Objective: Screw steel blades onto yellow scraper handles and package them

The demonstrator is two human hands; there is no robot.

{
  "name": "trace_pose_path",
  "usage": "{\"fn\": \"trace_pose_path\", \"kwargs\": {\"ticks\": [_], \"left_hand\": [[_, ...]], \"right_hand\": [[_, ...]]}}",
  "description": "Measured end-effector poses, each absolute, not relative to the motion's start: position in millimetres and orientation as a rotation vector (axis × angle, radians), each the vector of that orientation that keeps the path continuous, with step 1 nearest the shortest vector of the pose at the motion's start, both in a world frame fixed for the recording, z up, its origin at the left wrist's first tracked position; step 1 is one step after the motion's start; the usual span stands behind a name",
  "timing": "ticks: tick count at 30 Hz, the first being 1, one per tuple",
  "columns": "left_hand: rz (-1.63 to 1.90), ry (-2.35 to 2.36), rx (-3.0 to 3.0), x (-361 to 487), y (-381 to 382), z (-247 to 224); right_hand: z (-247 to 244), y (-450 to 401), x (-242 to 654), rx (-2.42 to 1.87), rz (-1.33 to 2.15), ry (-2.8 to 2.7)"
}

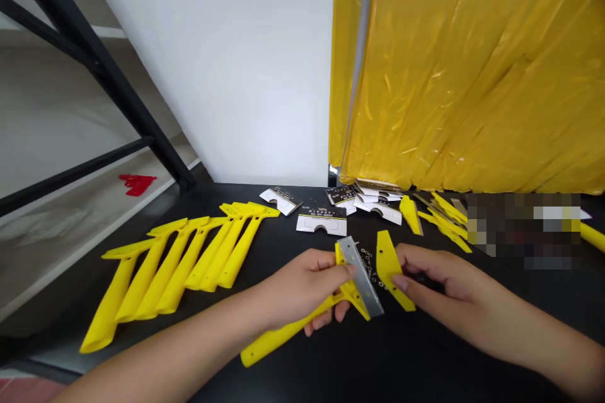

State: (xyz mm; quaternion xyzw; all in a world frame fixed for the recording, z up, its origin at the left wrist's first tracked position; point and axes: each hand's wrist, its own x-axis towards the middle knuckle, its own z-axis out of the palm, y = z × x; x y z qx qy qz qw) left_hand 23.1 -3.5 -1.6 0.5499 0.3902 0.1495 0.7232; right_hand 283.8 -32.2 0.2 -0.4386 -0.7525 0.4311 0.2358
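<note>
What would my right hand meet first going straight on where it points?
Beyond the angled yellow plate your right hand holds, probably the flat grey metal blade in your left hand; small shiny rings between seem lower, though depth is unclear.

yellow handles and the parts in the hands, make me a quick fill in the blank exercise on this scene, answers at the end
The left hand grips a yellow handle, its ____ on the grey strip.
The right hand holds a flat plate coloured ____.
In the picture, the row of handles lies to the ____ of the cards.
The small item on the shelf is ____.

Missing words: thumb; yellow; left; red.
</note>
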Motion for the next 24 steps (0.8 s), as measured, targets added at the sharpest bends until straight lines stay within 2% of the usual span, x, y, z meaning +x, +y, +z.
{"fn": "trace_pose_path", "kwargs": {"ticks": [4, 19, 24], "left_hand": [[0.341, 0.828, 1.244, 24.0, -7.6, 2.4], [0.291, 0.816, 1.301, 26.6, -14.3, -0.1], [0.244, 0.844, 1.349, 30.4, -18.5, 1.1]], "right_hand": [[-3.9, -37.8, 274.4, -1.135, 1.298, -2.008], [-15.0, -33.5, 269.0, -1.167, 1.229, -2.045], [-13.2, -35.4, 262.6, -1.089, 1.366, -2.017]]}}
